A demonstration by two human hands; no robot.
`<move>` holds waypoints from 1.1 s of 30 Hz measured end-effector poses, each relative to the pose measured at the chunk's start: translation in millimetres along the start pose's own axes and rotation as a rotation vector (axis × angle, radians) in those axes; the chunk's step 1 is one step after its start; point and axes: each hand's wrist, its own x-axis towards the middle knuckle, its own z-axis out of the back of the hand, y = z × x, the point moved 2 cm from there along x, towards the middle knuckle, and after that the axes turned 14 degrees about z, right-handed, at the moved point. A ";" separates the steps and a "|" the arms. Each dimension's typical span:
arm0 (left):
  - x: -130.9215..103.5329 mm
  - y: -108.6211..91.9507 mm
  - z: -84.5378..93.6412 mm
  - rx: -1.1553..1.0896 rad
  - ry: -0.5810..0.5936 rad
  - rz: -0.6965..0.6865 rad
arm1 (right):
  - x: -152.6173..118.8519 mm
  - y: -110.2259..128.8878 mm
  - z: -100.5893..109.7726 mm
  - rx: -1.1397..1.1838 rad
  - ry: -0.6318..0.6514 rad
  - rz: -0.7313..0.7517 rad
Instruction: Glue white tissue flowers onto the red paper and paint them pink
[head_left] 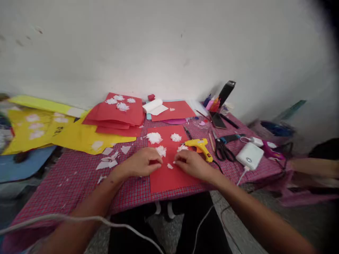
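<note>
A red paper sheet (164, 181) lies in front of me with several white crumpled-paper tufts (154, 138) on its upper half. My left hand (145, 161) is over the sheet's left edge, thumb and forefinger curled together; whatever they may hold is too small to make out. On the right, my right hand (192, 163) pinches what looks like a tiny bit of white paper (174, 162). Between the hands a small white paper piece (170, 166) rests on the sheet. Just beyond my right hand lies a yellow hot glue gun (200, 144), its nozzle near a tuft.
Torn white paper scraps (107, 163) lie left on the checked tablecloth (76, 183). Red sheets (116, 118) and yellow paper (79, 132) are behind them. To the right are black-handled scissors (224, 151), a white box with a cable (249, 156) and a purple tool (272, 152).
</note>
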 end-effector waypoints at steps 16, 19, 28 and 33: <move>1.5 -0.5 -1.7 0.040 0.051 0.010 | 15.0 -10.7 -0.1 0.051 0.108 0.144; 1.2 0.7 -2.4 0.039 0.043 0.007 | 17.1 -11.2 -0.4 0.067 0.112 0.182; 1.5 -0.9 -0.5 0.041 0.022 0.025 | 14.5 -8.4 0.6 0.052 0.106 0.215; -1.6 2.3 5.2 0.027 -0.103 0.024 | 13.0 -7.9 -0.2 0.033 0.098 0.197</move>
